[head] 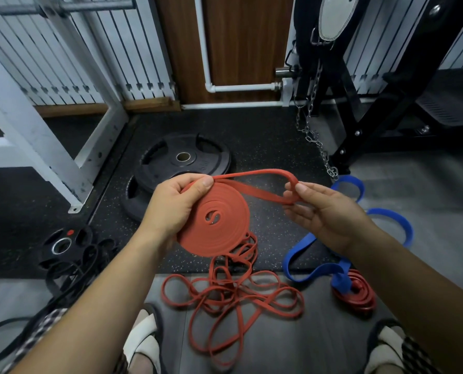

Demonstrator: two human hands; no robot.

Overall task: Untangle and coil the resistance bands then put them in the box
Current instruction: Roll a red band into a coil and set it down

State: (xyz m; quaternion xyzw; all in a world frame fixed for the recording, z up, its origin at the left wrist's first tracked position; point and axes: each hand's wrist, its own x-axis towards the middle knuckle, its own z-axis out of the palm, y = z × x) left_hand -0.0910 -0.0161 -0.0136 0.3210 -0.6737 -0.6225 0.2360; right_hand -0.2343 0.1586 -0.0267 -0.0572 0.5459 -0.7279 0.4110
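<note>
Left hand (175,201) grips orange coil (214,220); right hand (324,211) pinches its tail.

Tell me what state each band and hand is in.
left hand: grips orange coil
right hand: pinches orange loop
orange coil: mostly wound, held up
orange tangle: loose on floor
blue band: uncoiled on floor
red coil: wound, under blue band's end
black bands: tangled on floor

Orange band coil (215,220), blue band (303,255), black speckled mat (265,141).
</note>
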